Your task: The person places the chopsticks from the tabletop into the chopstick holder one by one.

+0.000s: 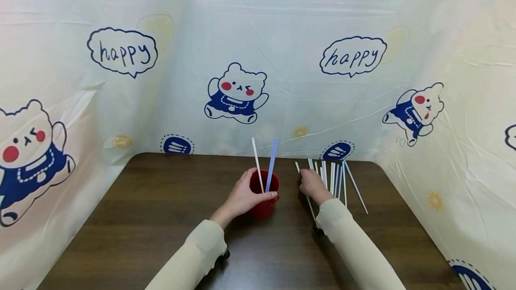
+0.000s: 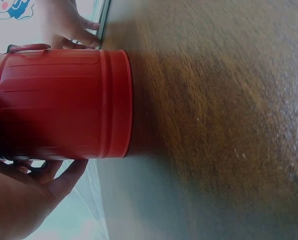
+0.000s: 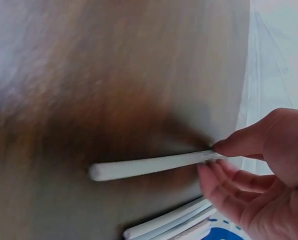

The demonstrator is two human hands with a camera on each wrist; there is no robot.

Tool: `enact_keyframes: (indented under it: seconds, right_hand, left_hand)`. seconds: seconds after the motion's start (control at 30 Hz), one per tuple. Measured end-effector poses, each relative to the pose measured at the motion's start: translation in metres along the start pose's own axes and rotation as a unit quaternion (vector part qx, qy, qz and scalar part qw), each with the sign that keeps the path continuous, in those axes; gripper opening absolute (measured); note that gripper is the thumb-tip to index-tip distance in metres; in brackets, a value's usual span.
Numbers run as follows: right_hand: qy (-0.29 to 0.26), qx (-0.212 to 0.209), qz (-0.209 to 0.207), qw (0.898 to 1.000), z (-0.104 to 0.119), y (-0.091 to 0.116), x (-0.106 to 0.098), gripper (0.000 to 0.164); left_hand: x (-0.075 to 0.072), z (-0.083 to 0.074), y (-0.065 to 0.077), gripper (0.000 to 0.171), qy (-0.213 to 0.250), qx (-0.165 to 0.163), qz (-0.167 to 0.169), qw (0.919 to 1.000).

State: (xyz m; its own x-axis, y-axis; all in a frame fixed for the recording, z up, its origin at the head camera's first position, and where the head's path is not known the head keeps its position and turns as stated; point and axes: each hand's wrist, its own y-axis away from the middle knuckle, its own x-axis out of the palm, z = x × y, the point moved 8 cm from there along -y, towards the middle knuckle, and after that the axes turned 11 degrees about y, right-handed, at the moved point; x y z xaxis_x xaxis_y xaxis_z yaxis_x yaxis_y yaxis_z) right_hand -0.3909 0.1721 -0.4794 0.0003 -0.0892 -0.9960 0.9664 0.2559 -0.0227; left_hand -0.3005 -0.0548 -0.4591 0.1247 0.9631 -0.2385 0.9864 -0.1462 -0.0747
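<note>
My left hand [image 1: 242,195] grips a red ribbed cup [image 1: 263,211] near its rim, thumb across the near side and fingers round the far left. Inside the cup a white straw [image 1: 256,160] and a blue straw [image 1: 272,158] lean with their tops above the rim. To the right, my right hand [image 1: 315,185] pinches another white straw [image 3: 144,166] between thumb and fingertips, close to its far end. That straw lies low over the table, its near end pointing towards me. In the left wrist view, the cup's base is at the tabletop.
Several white and blue straws [image 1: 337,178] lie in a loose row beyond and right of my right hand. One light blue straw [image 1: 357,189] slants away at the row's right end. The brown wooden table [image 1: 161,218] meets a printed curtain [image 1: 193,79] at its far edge.
</note>
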Motion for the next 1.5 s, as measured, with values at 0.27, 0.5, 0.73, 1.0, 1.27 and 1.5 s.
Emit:
enact_keyframes:
  seconds: [0.27, 0.5, 0.73, 1.0, 1.27, 1.5]
  right_hand:
    - [-0.026, 0.032, 0.038, 0.998, -0.001, 0.001, 0.003, 0.034]
    - [-0.127, 0.069, 0.087, 0.986, -0.004, 0.001, 0.007, 0.013]
    - [-0.263, 0.089, 0.155, 0.948, -0.007, 0.010, 0.016, 0.017]
    - [-0.389, 0.101, 0.183, 0.897, -0.010, 0.016, 0.025, 0.039]
    - [-0.458, 0.138, 0.165, 0.862, -0.014, 0.017, 0.032, 0.023]
    - [-0.515, 0.139, 0.141, 0.834, -0.015, 0.017, 0.032, 0.003]
  left_hand:
    - [0.002, 0.001, 0.001, 0.087, 0.000, -0.002, 0.001, 1.0000]
    - [0.002, -0.001, 0.000, 0.086, 0.002, -0.002, 0.002, 1.0000]
    - [0.002, -0.002, 0.000, 0.088, -0.001, -0.002, 0.002, 1.0000]
    - [0.002, -0.001, 0.000, 0.089, -0.002, -0.004, 0.001, 1.0000]
    - [0.001, 0.001, 0.000, 0.091, 0.002, -0.006, -0.003, 1.0000]
    - [0.001, -0.002, -0.002, 0.093, 0.004, -0.002, -0.002, 1.0000]
